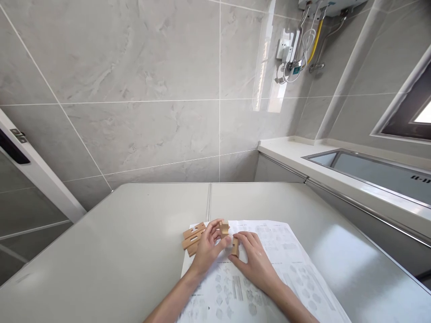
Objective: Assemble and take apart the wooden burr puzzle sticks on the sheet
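Note:
My left hand pinches a small notched wooden puzzle block between thumb and fingers, held just above the paper. My right hand grips another wooden piece standing upright on the sheet, close beside the first. Both hands work over a printed instruction sheet with diagrams, lying on the pale grey table. Several more notched wooden bars lie together at the sheet's far left corner, just left of my left hand.
A grey tiled wall rises behind the table. To the right runs a white counter with a sunken steel sink. Pipes and a socket hang high on the wall. A door frame stands at the left.

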A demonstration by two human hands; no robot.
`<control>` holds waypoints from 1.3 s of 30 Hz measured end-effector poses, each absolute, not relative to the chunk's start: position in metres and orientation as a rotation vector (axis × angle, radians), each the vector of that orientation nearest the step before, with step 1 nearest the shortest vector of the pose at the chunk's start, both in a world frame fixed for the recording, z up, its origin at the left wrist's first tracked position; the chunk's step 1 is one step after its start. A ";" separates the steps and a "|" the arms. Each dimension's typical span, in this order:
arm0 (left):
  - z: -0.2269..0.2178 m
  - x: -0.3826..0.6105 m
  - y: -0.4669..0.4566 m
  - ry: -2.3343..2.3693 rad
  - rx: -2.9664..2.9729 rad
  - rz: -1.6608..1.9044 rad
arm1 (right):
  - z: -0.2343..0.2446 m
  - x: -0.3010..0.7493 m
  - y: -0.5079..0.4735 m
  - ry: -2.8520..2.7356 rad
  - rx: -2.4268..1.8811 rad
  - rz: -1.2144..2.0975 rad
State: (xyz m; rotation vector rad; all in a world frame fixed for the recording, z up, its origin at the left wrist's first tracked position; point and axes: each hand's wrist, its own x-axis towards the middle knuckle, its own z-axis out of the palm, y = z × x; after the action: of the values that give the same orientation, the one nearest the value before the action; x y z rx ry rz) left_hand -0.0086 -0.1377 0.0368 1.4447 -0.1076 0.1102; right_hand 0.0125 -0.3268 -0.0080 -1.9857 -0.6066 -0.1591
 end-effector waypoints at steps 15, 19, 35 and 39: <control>0.031 -0.015 -0.144 -0.104 1.816 0.266 | 0.013 0.022 -0.338 -0.409 -1.794 -0.013; 0.036 -0.019 -0.148 -0.188 1.897 0.265 | 0.015 0.020 -0.336 -0.432 -1.765 0.048; 0.034 -0.020 -0.147 -0.356 2.063 0.298 | 0.015 0.017 -0.335 -0.444 -1.707 0.050; 0.032 -0.021 -0.146 -0.410 2.107 0.324 | 0.013 0.017 -0.335 -0.419 -1.683 0.073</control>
State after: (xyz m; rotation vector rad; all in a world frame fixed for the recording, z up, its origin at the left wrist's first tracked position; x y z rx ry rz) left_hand -0.0206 -0.1461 0.0321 2.1073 -0.4096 0.3236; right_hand 0.0166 -0.3349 0.0130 -1.6827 -0.4194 0.0726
